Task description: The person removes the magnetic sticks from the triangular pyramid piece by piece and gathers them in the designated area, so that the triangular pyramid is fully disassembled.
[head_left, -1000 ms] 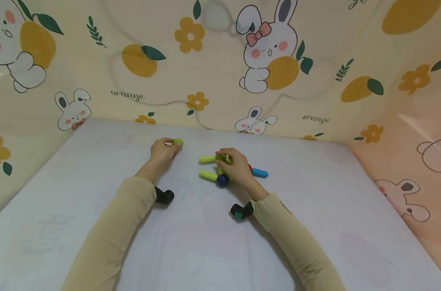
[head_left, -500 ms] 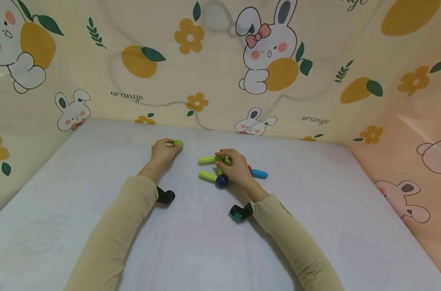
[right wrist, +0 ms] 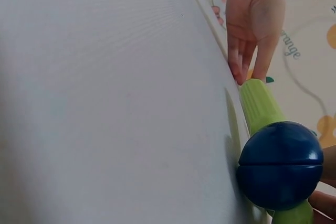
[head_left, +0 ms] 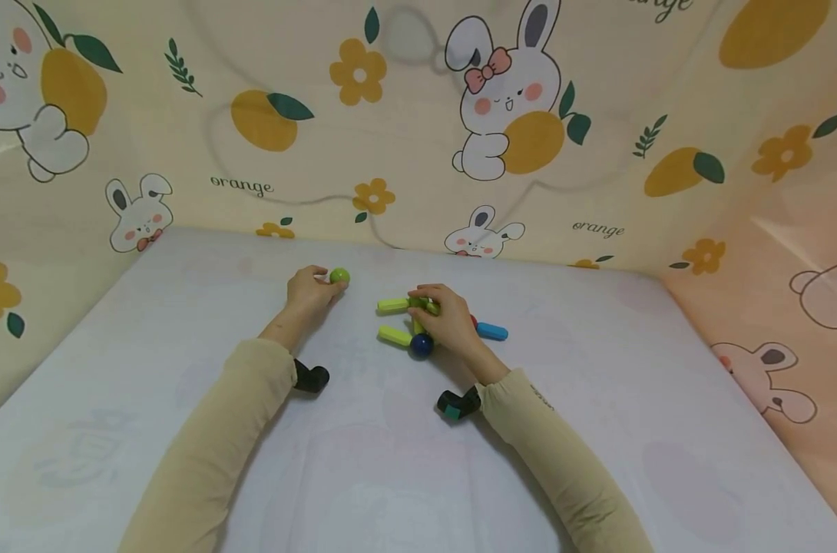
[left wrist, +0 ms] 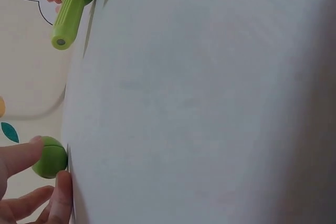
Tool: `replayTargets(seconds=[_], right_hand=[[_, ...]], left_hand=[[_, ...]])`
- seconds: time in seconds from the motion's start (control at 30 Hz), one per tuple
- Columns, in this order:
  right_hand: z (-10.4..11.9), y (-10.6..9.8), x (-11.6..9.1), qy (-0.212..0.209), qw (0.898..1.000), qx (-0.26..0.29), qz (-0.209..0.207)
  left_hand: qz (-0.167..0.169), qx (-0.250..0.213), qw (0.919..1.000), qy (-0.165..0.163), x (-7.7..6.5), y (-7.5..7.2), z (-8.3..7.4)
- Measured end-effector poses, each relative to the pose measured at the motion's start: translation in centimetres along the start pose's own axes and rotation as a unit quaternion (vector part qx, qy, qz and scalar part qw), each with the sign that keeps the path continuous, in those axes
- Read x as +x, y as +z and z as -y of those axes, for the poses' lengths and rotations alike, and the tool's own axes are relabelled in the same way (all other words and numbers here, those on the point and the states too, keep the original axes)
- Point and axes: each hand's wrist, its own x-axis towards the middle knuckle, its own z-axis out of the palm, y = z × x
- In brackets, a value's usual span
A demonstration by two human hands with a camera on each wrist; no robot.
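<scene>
At the far left of the hands' area, my left hand (head_left: 308, 293) holds a light green ball (head_left: 339, 275) between thumb and finger, right at the tabletop in the left wrist view. My right hand (head_left: 450, 313) grips a joined toy of balls and building sticks by its green part (head_left: 419, 300). Two yellow-green sticks point left from it, an upper stick (head_left: 393, 306) and a lower stick (head_left: 395, 336). The lower one meets a dark blue ball (right wrist: 281, 166). Flat grey discs show in the stick ends (left wrist: 61, 41). The palm covers the toy's middle.
A blue stick (head_left: 492, 331) and part of a red ball (head_left: 474, 319) show just right of the right hand. Black wrist cameras hang under both sleeves, a left camera (head_left: 312, 378) and a right camera (head_left: 458, 404). A printed rabbit curtain (head_left: 405, 130) rises behind the white table (head_left: 377, 476).
The green ball and left fingertips have come slightly nearer, and more of the ball shows past the thumb. My right hand and the toy stay nearly where they were.
</scene>
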Motion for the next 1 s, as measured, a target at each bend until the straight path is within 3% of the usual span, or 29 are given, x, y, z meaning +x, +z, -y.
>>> replayTargets(seconds=[0.27, 0.5, 1.0], right_hand=[[0.0, -0.3, -0.5, 0.030, 0.999, 0.012, 0.005], [-0.1, -0.5, -0.6, 0.018, 1.000, 0.012, 0.001], [-0.2, -0.3, -0.1, 0.024, 1.000, -0.012, 0.002]], left_hand=[[0.022, 0.021, 0.9995, 0.000, -0.7, -0.4, 0.1], [0.041, 0.031, 0.9987, -0.001, -2.0, -0.5, -0.2], [0.100, 0.001, 0.9942, 0.039, -2.9, 1.4, -1.2]])
